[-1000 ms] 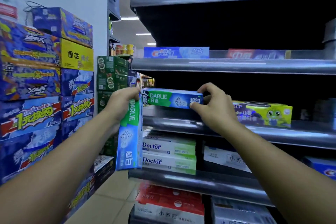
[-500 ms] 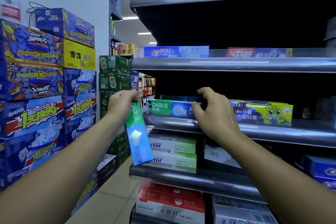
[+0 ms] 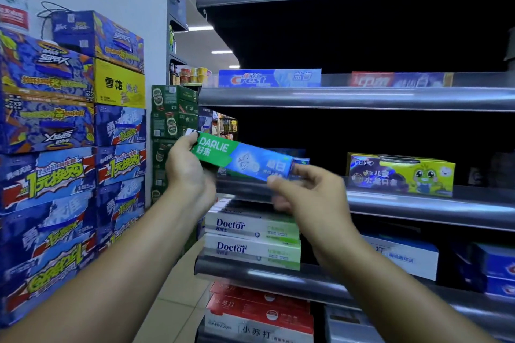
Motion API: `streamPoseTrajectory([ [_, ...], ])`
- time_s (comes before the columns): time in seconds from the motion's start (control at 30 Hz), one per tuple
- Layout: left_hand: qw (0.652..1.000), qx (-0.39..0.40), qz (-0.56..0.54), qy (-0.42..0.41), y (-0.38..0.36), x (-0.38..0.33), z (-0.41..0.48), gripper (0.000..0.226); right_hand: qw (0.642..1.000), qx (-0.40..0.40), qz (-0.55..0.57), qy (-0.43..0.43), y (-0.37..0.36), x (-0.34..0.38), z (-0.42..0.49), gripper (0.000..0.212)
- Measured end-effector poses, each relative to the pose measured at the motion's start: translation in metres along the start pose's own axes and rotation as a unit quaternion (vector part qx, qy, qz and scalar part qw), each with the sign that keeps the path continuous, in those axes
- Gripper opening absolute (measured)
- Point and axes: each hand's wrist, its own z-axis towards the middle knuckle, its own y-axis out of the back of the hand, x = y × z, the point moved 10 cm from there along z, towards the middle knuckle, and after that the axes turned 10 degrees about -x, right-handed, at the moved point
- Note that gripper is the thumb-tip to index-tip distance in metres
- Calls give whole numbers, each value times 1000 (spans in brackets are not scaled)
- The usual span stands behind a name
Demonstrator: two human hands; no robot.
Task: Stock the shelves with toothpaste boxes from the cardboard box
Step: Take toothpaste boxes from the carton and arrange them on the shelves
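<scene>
Fingers (image 3: pixel 182 145) of the left hand (image 3: pixel 189 175) curl round the green end of the Darlie toothpaste box (image 3: pixel 245 160), and the right hand (image 3: pixel 312 198) pinches the blue end between thumb and forefinger. Both hands therefore hold one box, which hangs tilted with its left end higher, just in front of the middle shelf (image 3: pixel 404 203) and not yet resting on it.

The step in hand looks to be setting this box on that shelf. To do it well, level the box first so the printed face looks outward. Then lift it clear of the raised front rail and slide it in lengthwise, left of the yellow children's toothpaste box (image 3: pixel 401 174) without nudging it. The right-hand pinch is light, so I would let the left hand carry the weight and the right only steer. Release only once the bottom edge sits flat behind the rail.

The cardboard box named in the task is nowhere in view. The depths of the shelves are black, so how much room lies behind cannot be told. A blue-green sliver (image 3: pixel 302 160) past the right forefinger may be another box of the same kind, but most of it is hidden. Lower down, the Doctor boxes (image 3: pixel 250 227) are partly covered by the forearms
</scene>
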Motion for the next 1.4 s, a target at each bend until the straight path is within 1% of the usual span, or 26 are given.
streamPoseTrajectory([
  [0.07,990,34,117,-76,-7,-12,2,17,998,-25,-17,59,11,20,17,15],
  [0.1,972,47,193,-123,-10,-19,4,17,995,-33,-36,91,15,30,24,15],
  [0.13,948,59,265,-168,-14,-25,5,17,991,-42,-52,118,19,40,32,20],
  [0.2,904,76,356,-224,-24,-30,8,23,982,-66,-92,151,27,49,48,31],
  [0.27,888,82,388,-233,-29,-31,12,22,972,-91,-149,159,33,49,63,48],
  [0.33,879,91,412,-223,-31,-26,19,13,965,-99,-184,156,35,43,75,48],
  [0.37,869,96,433,-219,-32,-22,22,17,962,-98,-202,154,34,40,78,46],
  [0.43,852,106,469,-208,-30,-14,27,33,954,-86,-244,154,31,34,82,45],
  [0.5,841,107,489,-203,-28,-10,30,44,949,-75,-264,158,30,31,83,50],
  [0.53,836,103,497,-206,-26,-11,31,45,946,-70,-269,165,31,31,83,53],
  [0.57,831,95,505,-214,-23,-12,33,41,943,-67,-276,173,31,33,83,55],
  [0.63,817,77,519,-239,-19,-16,37,16,938,-66,-288,181,30,34,84,57],
  [0.67,812,67,524,-250,-17,-18,38,8,937,-68,-291,180,30,34,85,57],
  [0.73,809,51,526,-257,-16,-18,40,10,934,-72,-303,176,27,33,89,55],
  [0.83,817,24,524,-238,-16,-12,47,11,922,-77,-339,173,20,31,100,51],
  [0.93,804,-5,549,-228,-19,-8,55,20,901,-81,-401,145,11,27,116,54],
  [1.07,787,-22,573,-229,-27,-2,61,20,882,-53,-450,133,-6,23,123,49],
  [1.17,791,-27,572,-213,-27,2,64,21,885,-47,-445,130,-7,19,122,50],
  [1.3,791,-20,575,-208,-24,4,67,16,886,-34,-444,125,-7,19,116,50],
  [1.33,795,-23,567,-214,-22,2,65,16,886,-35,-444,132,-7,23,111,47],
  [1.4,817,-32,528,-231,-15,-2,58,22,880,-51,-439,173,-4,39,99,41],
])
